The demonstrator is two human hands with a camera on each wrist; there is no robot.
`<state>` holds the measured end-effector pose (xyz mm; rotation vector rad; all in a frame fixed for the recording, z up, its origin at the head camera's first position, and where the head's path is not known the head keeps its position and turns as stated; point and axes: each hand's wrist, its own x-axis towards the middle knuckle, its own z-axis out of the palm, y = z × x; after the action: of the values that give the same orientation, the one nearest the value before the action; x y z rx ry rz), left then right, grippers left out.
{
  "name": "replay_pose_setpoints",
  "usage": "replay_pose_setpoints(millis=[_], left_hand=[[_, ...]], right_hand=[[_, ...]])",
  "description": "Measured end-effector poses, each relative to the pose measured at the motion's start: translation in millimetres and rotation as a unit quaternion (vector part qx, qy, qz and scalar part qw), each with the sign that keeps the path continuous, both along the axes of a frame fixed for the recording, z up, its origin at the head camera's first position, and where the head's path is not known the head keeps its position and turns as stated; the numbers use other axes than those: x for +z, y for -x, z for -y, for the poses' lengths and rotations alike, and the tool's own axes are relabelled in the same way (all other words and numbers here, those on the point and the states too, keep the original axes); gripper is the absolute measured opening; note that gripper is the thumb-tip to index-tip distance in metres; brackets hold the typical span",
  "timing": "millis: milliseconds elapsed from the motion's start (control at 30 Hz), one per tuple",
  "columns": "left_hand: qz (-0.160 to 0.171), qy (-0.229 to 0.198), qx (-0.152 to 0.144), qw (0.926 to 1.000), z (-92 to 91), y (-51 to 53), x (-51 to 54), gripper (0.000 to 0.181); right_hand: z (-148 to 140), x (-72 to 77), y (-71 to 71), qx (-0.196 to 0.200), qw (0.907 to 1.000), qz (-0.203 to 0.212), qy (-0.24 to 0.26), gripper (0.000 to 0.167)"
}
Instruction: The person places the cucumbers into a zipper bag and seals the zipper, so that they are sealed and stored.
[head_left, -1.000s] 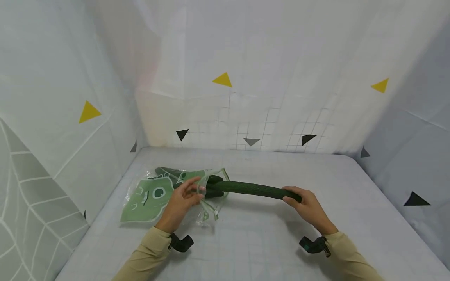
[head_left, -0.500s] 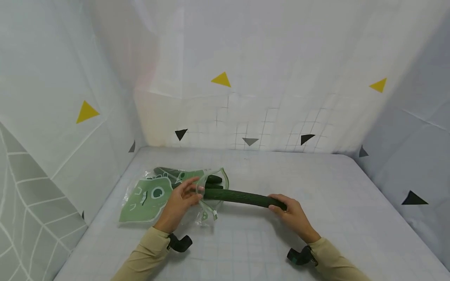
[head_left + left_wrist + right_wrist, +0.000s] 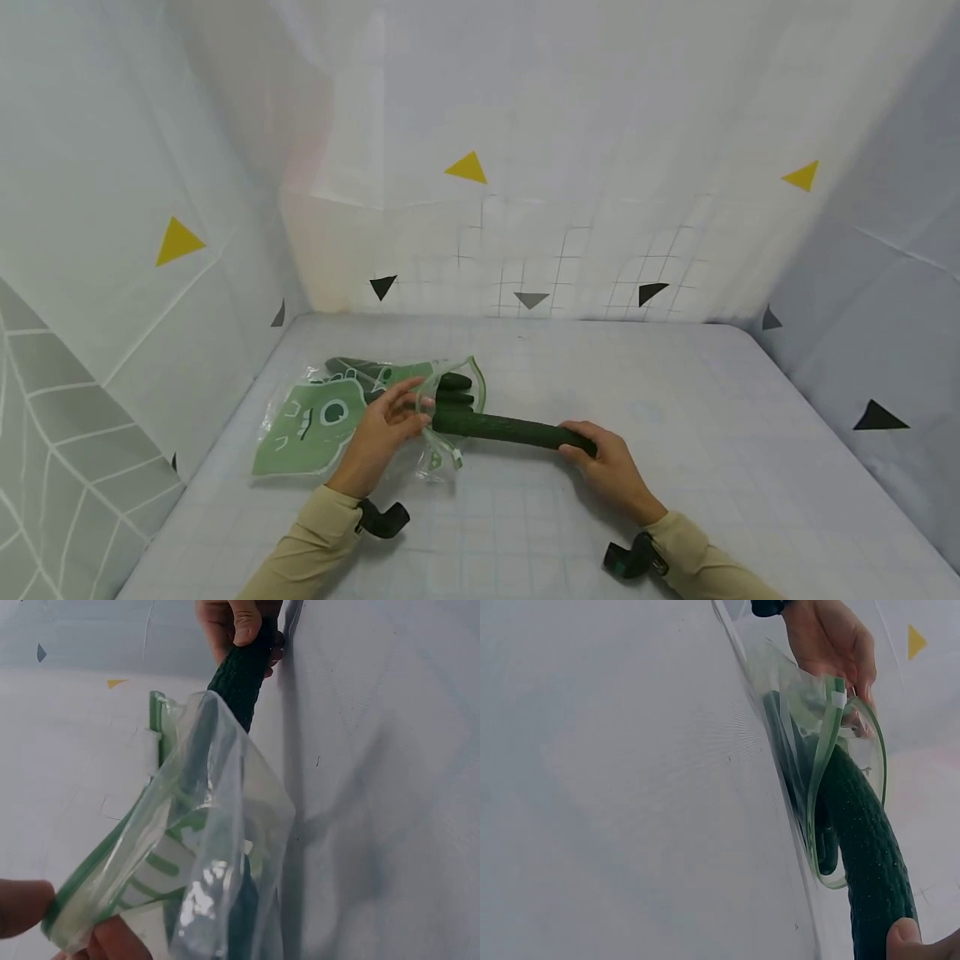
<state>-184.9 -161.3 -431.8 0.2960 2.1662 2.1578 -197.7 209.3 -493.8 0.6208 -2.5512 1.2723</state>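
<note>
A long dark green cucumber (image 3: 517, 430) reaches into the mouth of a clear zip bag (image 3: 311, 429) with a green cartoon print. My right hand (image 3: 603, 462) grips the cucumber's outer end. With thumb and fingers my left hand (image 3: 382, 429) pinches the bag's edge at its mouth. In the left wrist view the green zip strip (image 3: 105, 851) runs from the pinching fingers towards a white slider. Other cucumbers (image 3: 455, 382) lie inside the bag, their ends showing at the opening. The right wrist view shows the bag's mouth (image 3: 885, 765) standing apart around the cucumber (image 3: 866, 847).
The bag lies on a white table (image 3: 712, 400) on the left side. White sheet walls (image 3: 570, 125) with yellow and black triangles enclose the table. Dark wrist cameras (image 3: 384, 518) sit on both wrists.
My right hand has moved left and slightly nearer, pushing the cucumber further into the bag. The left hand has stayed nearly in place on the bag's edge.
</note>
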Motion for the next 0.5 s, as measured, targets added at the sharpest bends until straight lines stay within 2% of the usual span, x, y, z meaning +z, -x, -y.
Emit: replay_pose_setpoints(millis=[200, 500], left_hand=[[-0.007, 0.004, 0.0, 1.0, -0.5, -0.2, -0.7, 0.061], [-0.006, 0.001, -0.003, 1.0, -0.9, -1.6, -0.3, 0.062]], right_hand=[[5, 2.7, 0.2, 0.008, 0.9996, -0.019, -0.021, 0.035], [19, 5.0, 3.1, 0.012, 0.9995, -0.024, -0.015, 0.03]])
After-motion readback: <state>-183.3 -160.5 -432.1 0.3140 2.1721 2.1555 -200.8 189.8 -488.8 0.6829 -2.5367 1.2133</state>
